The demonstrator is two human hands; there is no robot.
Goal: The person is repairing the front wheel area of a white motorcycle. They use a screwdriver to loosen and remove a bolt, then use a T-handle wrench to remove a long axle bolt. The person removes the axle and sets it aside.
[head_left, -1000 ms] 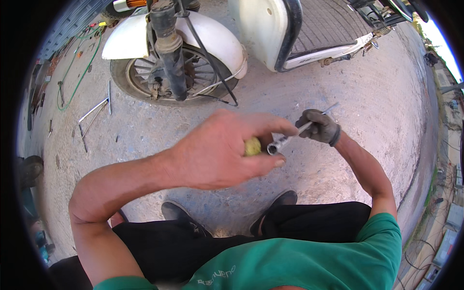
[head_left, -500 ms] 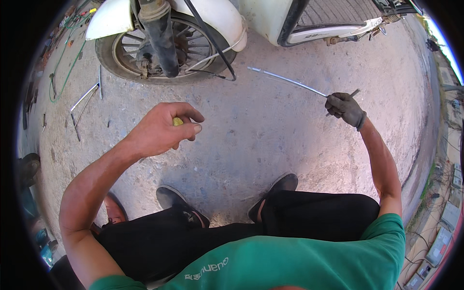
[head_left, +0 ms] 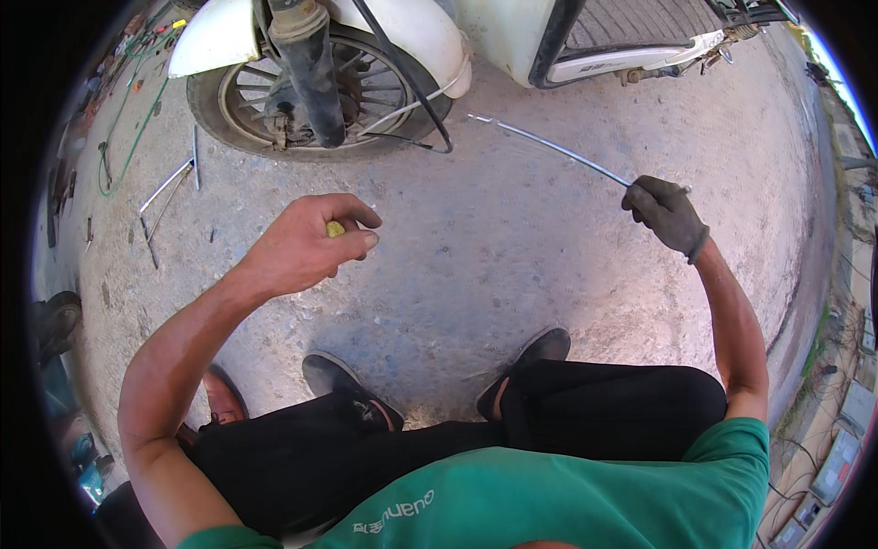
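My bare left hand (head_left: 302,242) is held over the concrete, its fingers curled around a small yellow lump (head_left: 336,229) that is mostly hidden in the grip. Off to the right, my right hand (head_left: 669,218) wears a dark grey work glove and is closed on the handle end of a long silver T-handle wrench (head_left: 567,154). The shaft points away toward the upper middle, and its tip ends free in front of a white scooter-like vehicle. That vehicle's front wheel (head_left: 206,110) and black fork leg (head_left: 315,91) are beyond my left hand.
A black cable (head_left: 402,59) hangs beside the wheel. More metal rod tools (head_left: 169,185) lie on the ground at left, near a green cord (head_left: 114,188). A brown shoe (head_left: 225,395) stands beside my dark shoes. Grey boxes with wires (head_left: 837,467) line the right edge.
My gloved hand has turned, so the wrench's crossbar now shows mostly end-on, and has shifted slightly right. The left hand keeps its hold on the yellow lump.
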